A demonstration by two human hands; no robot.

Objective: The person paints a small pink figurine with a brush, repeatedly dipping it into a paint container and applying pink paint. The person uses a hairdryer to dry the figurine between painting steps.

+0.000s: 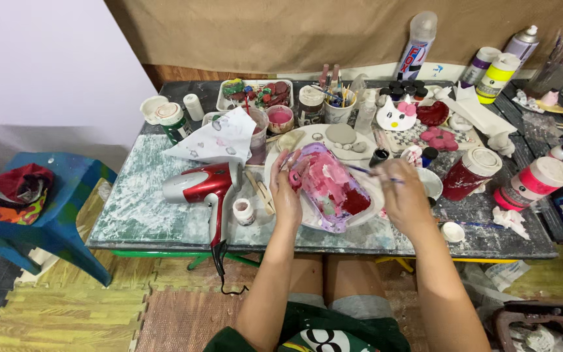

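My left hand (286, 192) grips the left end of a long clay piece (331, 186) painted pink, red and purple, holding it tilted over a white plate (374, 208). My right hand (404, 197) pinches a thin paintbrush (363, 171) whose tip points at the piece's upper right side. Both hands have paint smears on the fingers.
A red and silver hair dryer (204, 186) lies left of my hands, its cord hanging off the table's front edge. Paint jars (470, 173), spray cans (416, 45), a cat-faced clay figure (395, 116), a paint-stained paper (219, 138) and a brush cup (339, 107) crowd the table. A blue plastic chair (53, 208) stands left.
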